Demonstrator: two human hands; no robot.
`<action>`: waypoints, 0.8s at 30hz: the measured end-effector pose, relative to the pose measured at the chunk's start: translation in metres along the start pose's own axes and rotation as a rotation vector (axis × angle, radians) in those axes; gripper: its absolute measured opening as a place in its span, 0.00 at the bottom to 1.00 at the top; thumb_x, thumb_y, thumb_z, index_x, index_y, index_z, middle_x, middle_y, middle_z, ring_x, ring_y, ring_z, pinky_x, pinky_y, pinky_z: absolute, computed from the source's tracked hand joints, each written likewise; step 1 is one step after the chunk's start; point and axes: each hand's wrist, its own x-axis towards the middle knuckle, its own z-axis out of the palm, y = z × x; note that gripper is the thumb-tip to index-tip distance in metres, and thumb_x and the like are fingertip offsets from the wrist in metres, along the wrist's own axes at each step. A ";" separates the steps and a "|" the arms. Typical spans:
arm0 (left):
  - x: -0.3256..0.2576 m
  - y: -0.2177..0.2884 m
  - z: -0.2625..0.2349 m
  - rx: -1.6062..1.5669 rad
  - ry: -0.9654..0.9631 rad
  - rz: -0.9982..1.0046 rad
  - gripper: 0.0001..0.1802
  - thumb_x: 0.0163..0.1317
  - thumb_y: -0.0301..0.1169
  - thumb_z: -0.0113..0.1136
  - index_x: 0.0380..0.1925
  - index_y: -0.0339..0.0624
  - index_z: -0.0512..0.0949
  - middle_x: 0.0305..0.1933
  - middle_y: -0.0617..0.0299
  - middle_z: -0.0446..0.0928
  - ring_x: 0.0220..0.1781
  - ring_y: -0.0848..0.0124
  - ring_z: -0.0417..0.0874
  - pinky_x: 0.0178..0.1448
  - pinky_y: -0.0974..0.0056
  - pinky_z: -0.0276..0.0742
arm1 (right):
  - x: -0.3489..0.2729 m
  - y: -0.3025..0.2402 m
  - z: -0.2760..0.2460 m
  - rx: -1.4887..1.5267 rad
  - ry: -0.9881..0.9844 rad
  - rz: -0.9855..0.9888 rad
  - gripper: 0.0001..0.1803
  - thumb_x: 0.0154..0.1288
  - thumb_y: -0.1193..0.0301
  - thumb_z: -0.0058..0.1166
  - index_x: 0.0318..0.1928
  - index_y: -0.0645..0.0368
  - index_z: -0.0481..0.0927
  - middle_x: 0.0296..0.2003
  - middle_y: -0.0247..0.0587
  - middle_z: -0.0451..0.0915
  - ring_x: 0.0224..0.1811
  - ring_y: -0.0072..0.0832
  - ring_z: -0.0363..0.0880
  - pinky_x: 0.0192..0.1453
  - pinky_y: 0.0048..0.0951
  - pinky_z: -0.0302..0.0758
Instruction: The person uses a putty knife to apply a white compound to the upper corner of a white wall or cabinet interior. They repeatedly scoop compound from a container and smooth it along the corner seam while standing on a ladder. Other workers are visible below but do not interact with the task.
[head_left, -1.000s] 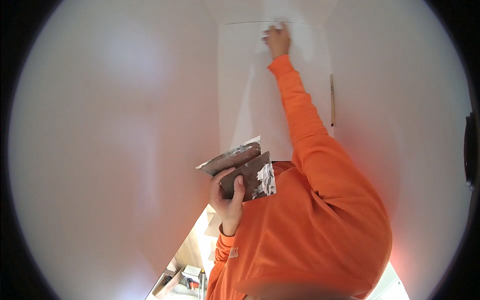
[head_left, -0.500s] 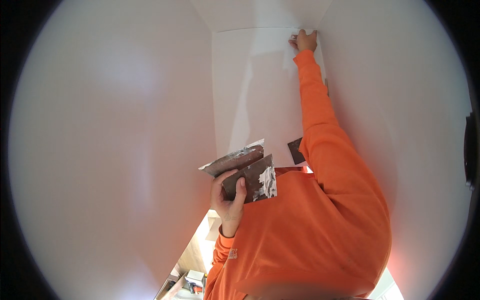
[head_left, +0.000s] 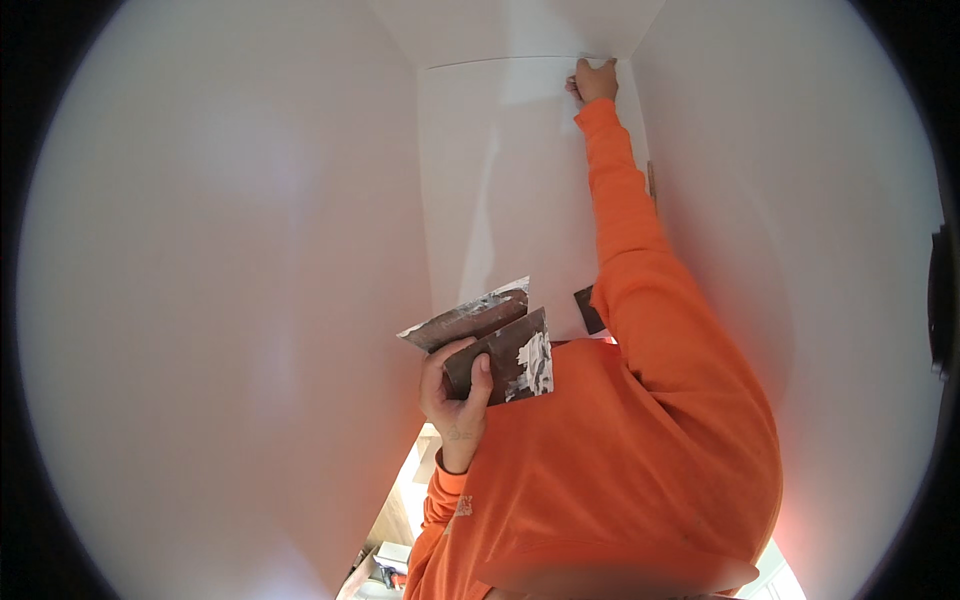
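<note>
My left hand (head_left: 455, 395) is closed around two broad putty knives in front of my chest. The nearer putty knife (head_left: 498, 362) carries thick white filler on its right edge, and my thumb presses on its dark blade. Behind it the second putty knife (head_left: 465, 318) is tilted, with white filler smeared along its upper edge. Far ahead, my right hand (head_left: 596, 80) reaches up to the thin seam (head_left: 500, 60) across the white end panel (head_left: 460, 160), near its right corner. Its fingers are curled, some touching the seam; what they hold, if anything, is hidden.
Smooth pale walls rise close by on the left (head_left: 200, 300) and right (head_left: 800, 250). A dark square piece (head_left: 588, 312) shows beside my right sleeve. At the lower left, a white box (head_left: 393, 555) stands among other items.
My right hand has moved a little left along the seam, away from the corner. My left hand still holds both putty knives in nearly the same place.
</note>
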 end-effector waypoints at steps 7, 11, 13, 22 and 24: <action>-0.002 0.000 0.000 -0.012 -0.001 -0.016 0.14 0.59 0.21 0.65 0.45 0.34 0.77 0.43 0.60 0.75 0.45 0.74 0.78 0.52 0.70 0.73 | -0.021 0.012 0.043 -0.180 -0.119 -0.050 0.49 0.60 0.68 0.49 0.70 0.76 0.33 0.22 0.44 0.81 0.19 0.28 0.80 0.20 0.28 0.77; -0.001 0.003 0.001 0.045 0.011 0.013 0.13 0.59 0.21 0.64 0.45 0.34 0.77 0.44 0.60 0.76 0.45 0.74 0.77 0.51 0.71 0.73 | -0.043 0.013 0.076 -0.127 -0.210 0.003 0.48 0.62 0.67 0.49 0.70 0.76 0.35 0.21 0.45 0.81 0.18 0.29 0.79 0.20 0.27 0.77; 0.000 0.003 0.001 0.086 0.011 0.011 0.13 0.59 0.22 0.64 0.45 0.35 0.77 0.44 0.60 0.76 0.45 0.74 0.77 0.50 0.71 0.73 | -0.055 0.012 0.092 -0.105 -0.246 -0.003 0.41 0.62 0.66 0.50 0.68 0.75 0.48 0.21 0.45 0.81 0.18 0.30 0.79 0.21 0.27 0.77; 0.002 0.003 0.002 0.024 -0.025 -0.011 0.14 0.61 0.22 0.62 0.47 0.34 0.76 0.43 0.63 0.75 0.42 0.77 0.77 0.47 0.73 0.73 | -0.142 -0.016 0.027 0.124 -0.570 -0.028 0.20 0.67 0.63 0.49 0.55 0.61 0.74 0.42 0.42 0.82 0.39 0.30 0.83 0.43 0.28 0.77; 0.005 0.005 0.000 0.003 -0.048 -0.004 0.14 0.61 0.22 0.62 0.47 0.34 0.76 0.43 0.63 0.75 0.42 0.77 0.77 0.47 0.73 0.73 | -0.165 -0.019 -0.010 0.134 -0.539 -0.032 0.19 0.67 0.63 0.48 0.54 0.59 0.75 0.44 0.40 0.81 0.44 0.30 0.82 0.46 0.29 0.76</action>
